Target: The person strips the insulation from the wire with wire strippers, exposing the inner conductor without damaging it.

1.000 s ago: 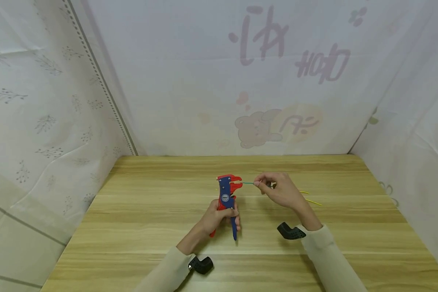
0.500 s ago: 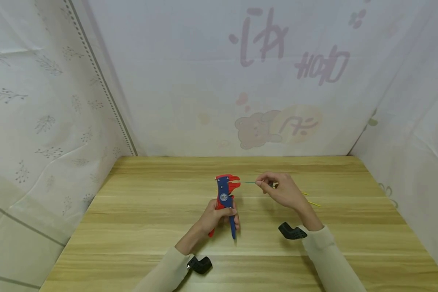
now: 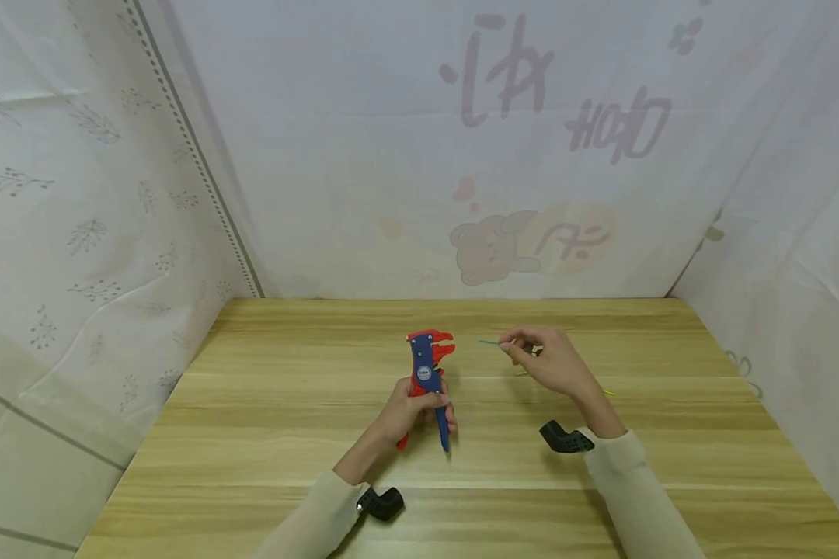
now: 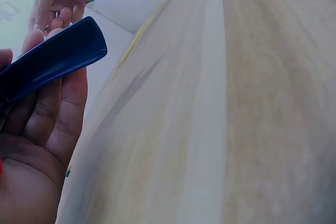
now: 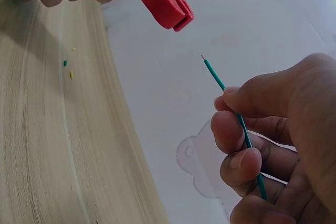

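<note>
My left hand (image 3: pixel 409 411) grips a red and blue wire stripper (image 3: pixel 424 373) by its handles, holding it upright above the table. The stripper's red jaws are apart, with nothing between them. In the left wrist view one blue handle (image 4: pixel 63 53) lies across the fingers. To the right, my right hand (image 3: pixel 551 361) pinches a green wire (image 5: pixel 214 74) between thumb and forefinger. A short bare metal tip shows at the wire's end, pointing toward the jaws but apart from them. The wire's lower part runs behind the other fingers.
Yellow wire (image 4: pixel 137 35) lies on the wooden table (image 3: pixel 287 388), partly hidden by my right hand in the head view. Small cut bits, a green piece (image 5: pixel 65 63) and a yellow piece (image 5: pixel 71 75) among them, are on the tabletop. Patterned cloth (image 3: pixel 363 155) hangs behind.
The green wire's end, which was at the stripper's jaws, has come away to the right with my right hand. My left hand and the stripper have shifted slightly left.
</note>
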{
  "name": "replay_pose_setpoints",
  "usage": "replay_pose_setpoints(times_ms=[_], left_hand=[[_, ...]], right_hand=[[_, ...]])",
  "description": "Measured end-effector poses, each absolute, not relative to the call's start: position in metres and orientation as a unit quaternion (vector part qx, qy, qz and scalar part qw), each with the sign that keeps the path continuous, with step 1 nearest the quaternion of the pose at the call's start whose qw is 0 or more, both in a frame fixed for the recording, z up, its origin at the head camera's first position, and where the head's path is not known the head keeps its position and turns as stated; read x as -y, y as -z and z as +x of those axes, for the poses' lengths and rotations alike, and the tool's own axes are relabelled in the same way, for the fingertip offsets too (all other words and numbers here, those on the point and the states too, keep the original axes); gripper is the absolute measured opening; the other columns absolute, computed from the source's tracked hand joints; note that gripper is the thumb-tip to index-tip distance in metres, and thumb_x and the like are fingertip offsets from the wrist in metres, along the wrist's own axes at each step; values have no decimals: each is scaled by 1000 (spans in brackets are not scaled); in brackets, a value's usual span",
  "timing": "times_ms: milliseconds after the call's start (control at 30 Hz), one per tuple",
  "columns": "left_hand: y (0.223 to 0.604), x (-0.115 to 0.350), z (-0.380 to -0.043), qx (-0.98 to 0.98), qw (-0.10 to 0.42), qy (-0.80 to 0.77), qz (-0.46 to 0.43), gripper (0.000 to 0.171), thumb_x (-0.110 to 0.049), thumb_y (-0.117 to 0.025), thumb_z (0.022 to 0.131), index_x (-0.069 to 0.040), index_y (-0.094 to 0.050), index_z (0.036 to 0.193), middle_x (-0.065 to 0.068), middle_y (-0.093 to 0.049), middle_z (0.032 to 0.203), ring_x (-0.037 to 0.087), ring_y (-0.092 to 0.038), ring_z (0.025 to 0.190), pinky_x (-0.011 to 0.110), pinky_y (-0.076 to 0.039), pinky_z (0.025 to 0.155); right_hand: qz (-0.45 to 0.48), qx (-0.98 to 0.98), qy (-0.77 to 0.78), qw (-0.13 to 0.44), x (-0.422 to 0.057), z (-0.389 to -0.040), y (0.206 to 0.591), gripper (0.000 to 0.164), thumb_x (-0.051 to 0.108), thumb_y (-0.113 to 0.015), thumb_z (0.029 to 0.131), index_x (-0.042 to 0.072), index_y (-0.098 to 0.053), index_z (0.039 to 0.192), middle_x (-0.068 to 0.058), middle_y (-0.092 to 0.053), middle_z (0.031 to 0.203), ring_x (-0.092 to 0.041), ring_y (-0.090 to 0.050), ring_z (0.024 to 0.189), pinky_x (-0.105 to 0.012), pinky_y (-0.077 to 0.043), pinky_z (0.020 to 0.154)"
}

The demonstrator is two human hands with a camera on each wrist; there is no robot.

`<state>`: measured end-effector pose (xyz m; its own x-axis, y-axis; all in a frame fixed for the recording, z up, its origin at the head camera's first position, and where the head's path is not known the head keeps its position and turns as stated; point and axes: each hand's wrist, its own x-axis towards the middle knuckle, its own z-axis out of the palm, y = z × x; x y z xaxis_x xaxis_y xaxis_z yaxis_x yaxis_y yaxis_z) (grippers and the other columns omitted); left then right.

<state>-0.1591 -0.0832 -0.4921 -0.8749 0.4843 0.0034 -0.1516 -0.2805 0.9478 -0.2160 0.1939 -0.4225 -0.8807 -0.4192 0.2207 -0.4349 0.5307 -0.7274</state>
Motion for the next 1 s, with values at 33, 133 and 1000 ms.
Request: replay_pose_setpoints(times_ms=[33,133,1000], left_hand=[[492,83,-159,-564,201,-787,146,31,-7,-61,97,17,-45,110,2,-73,76,18,-75,70,36,-65,74],[491,83,-160,-563,196,-790,141,29,-7,-61,96,15,-47,109,2,-73,76,18,-75,70,36,-65,74],[490,89,-164,-568,180,-791,136,31,-5,-60,96,19,-46,111,3,-73,76,19,-75,71,36,-66,74]], right_hand=[[244,875,-418,13,-195,-217,423,13,26,-66,101,16,-73,107,-1,-66,74,-11,-58,63,-23,-40,47],[244,874,-419,24,-199,-219,425,12,23,-67,101,15,-73,107,-1,-67,75,-11,-58,64,-23,-40,47],[190,890,-412,39,-221,-229,433,18,17,-63,101,9,-73,113,-14,-73,87,-15,-58,67,-25,-44,50]])
